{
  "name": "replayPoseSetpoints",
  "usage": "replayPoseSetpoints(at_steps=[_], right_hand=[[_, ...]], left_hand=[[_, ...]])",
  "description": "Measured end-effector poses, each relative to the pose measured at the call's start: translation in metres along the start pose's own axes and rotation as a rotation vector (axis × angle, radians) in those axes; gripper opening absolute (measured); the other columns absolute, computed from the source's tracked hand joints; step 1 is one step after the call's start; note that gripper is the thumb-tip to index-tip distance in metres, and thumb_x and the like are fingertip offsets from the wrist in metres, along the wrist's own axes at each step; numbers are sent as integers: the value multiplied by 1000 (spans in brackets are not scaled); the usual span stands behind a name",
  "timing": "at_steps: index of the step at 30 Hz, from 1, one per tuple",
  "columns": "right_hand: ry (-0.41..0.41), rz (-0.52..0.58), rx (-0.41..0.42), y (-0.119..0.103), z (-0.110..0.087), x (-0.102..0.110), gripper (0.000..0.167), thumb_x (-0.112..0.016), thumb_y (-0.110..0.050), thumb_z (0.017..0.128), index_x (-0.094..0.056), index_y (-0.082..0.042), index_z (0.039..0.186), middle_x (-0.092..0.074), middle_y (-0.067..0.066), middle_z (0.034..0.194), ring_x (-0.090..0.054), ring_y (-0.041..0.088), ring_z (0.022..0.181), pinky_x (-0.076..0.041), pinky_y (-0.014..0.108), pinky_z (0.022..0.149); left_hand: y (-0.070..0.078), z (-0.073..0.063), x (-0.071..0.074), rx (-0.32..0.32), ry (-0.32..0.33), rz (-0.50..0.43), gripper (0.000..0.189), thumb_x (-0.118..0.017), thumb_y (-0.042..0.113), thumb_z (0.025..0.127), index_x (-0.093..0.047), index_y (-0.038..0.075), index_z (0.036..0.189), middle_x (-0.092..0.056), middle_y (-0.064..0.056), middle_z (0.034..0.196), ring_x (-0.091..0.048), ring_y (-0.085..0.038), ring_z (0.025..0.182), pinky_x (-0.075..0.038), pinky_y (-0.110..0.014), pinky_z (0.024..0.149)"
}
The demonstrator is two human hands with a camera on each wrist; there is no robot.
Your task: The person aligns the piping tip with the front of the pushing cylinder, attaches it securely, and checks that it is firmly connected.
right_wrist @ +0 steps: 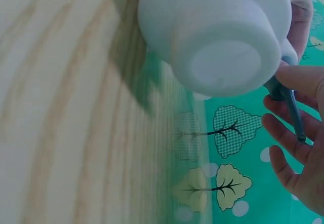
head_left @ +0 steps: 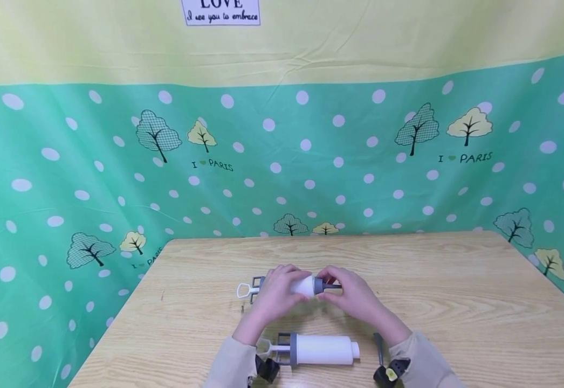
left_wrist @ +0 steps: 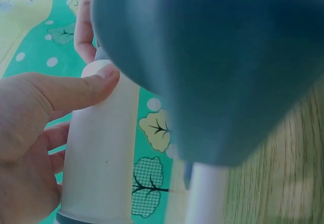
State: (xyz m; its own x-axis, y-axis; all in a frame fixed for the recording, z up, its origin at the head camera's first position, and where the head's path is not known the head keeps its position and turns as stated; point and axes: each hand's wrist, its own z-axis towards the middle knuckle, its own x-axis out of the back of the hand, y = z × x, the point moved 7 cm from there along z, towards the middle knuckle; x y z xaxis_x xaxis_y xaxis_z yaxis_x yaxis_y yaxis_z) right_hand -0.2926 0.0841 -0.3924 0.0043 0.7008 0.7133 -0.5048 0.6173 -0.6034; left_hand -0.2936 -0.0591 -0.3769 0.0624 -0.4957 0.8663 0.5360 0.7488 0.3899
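One white plastic cylindrical barrel (head_left: pixel 303 285) is held between your two hands, over the pale wood-grain table (head_left: pixel 456 302); your left hand (head_left: pixel 277 293) grips it, thumb laid across the wall and fingers curled round the far side; your right hand (head_left: pixel 356 293) pinches the dark grey tapered nozzle (head_left: pixel 332 286) at the barrel's right end, thumb and fingers narrowed on it; a white loop handle (head_left: pixel 239 291) projects beyond your left hand. Nearer to you, a second white plastic barrel (head_left: pixel 324 350) lies on the table, a grey flange (head_left: pixel 293 349) at its left and a narrower white stub (head_left: pixel 356 350) at its right; a slim dark grey piece (head_left: pixel 379 347) lies just beside your right wrist, partly hidden.
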Motion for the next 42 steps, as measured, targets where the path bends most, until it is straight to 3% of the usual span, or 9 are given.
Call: replayPoseSetpoints(at_steps=[5, 12, 19, 28, 35, 42], right_hand=[[14, -9, 22, -1, 0, 1, 30, -72, -26, 76, -59, -24, 102, -61, -12, 91, -57, 13, 87, -48, 38, 76], [48, -53, 115, -7, 1, 3, 34, -74, -22, 74, -60, -21, 105, -63, -10, 98, -59, 10, 88, -49, 34, 78], [27, -36, 6, -1, 1, 5, 28, -68, -38, 78, -60, -25, 102, -60, -14, 87, -56, 7, 83, -46, 31, 74], [-14, -66, -19, 0, 1, 2, 25, -55, -44, 86, -63, -22, 96, -61, -15, 82, -56, 5, 80, -47, 30, 73], [31, -22, 47, -4, 0, 3, 35, -59, -39, 86, -58, -16, 113, -60, -9, 99, -57, 10, 89, -48, 25, 71], [81, 2, 134, -8, 0, 5, 36, -73, -29, 75, -59, -19, 107, -61, -13, 97, -58, 7, 86, -48, 28, 73]], left_hand=[[0, 0, 1, 2, -2, -18, 48, -76, 26, 69, -63, 17, 115, -63, 0, 109, -54, -19, 100, -39, -40, 89], [-1, -1, 4, 3, -8, -34, 48, -76, 26, 70, -63, 17, 114, -63, 0, 107, -54, -18, 98, -41, -37, 85], [-1, -1, 4, 6, -6, -40, 48, -75, 28, 71, -62, 18, 116, -62, 0, 109, -53, -18, 100, -40, -37, 85], [3, -2, 4, 3, -1, -20, 47, -75, 27, 71, -63, 20, 115, -62, 1, 110, -53, -18, 101, -39, -39, 88], [2, -1, 5, 11, -1, -7, 47, -75, 29, 71, -63, 19, 115, -62, 0, 111, -53, -18, 101, -40, -39, 88], [2, -1, 6, 10, 10, -15, 47, -75, 29, 70, -63, 19, 114, -62, 1, 110, -53, -18, 101, -40, -38, 86]])
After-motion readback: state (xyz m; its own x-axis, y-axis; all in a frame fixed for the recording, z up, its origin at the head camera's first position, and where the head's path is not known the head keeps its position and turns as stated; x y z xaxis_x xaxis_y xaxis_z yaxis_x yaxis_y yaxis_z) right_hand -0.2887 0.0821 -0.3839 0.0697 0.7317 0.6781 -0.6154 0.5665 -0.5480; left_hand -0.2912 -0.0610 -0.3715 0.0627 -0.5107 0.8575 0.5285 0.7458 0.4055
